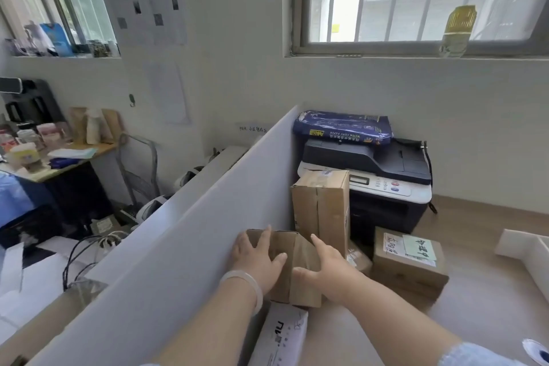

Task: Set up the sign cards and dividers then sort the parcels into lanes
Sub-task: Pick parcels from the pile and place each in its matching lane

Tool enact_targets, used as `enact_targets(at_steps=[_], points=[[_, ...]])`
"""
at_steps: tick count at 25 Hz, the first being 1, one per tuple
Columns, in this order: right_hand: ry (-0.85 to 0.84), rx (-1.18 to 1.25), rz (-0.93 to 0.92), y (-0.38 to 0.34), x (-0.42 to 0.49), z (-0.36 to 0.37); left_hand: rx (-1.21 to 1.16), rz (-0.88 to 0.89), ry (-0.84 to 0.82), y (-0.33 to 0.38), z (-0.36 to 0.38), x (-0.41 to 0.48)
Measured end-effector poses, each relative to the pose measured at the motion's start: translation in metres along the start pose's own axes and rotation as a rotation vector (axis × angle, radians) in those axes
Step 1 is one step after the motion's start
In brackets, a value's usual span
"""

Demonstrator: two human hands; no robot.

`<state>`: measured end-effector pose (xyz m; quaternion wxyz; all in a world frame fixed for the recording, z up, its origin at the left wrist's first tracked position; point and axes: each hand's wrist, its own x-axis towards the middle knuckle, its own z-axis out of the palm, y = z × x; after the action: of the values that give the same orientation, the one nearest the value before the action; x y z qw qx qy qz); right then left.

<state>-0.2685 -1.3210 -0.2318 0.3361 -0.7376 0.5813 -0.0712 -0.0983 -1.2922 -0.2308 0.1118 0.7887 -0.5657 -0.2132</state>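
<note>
A small brown cardboard parcel [294, 261] sits on the floor against a tall white divider board [184, 246]. My left hand [258, 255] lies flat on its left side and top, fingers spread. My right hand [326, 270] clasps its right side, thumb on the near face. Behind it a taller brown box [322, 211] stands upright. To the right lies a box with a green handwritten label [410, 261]. A white box [282, 333] lies under my forearms. A handwritten sign card [252, 129] is on the wall past the divider.
A printer [386, 175] with a blue paper ream [341, 128] on top stands by the wall behind the boxes. A white foam piece [525, 249] lies at the right. Left of the divider are cables [89, 249], a trolley and a cluttered desk [44, 154].
</note>
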Motion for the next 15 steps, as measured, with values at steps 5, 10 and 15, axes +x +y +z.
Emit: enact_targets(at_steps=[5, 10, 15], points=[[-0.064, 0.197, 0.023, 0.003, 0.016, 0.017, -0.074, 0.019, 0.031, 0.001, 0.015, 0.014], [-0.060, 0.260, 0.050, 0.013, 0.005, 0.023, -0.116, 0.035, 0.098, 0.010, 0.014, 0.008], [0.024, 0.360, 0.063, 0.017, -0.029, 0.012, -0.196, 0.028, 0.138, 0.021, 0.002, -0.019]])
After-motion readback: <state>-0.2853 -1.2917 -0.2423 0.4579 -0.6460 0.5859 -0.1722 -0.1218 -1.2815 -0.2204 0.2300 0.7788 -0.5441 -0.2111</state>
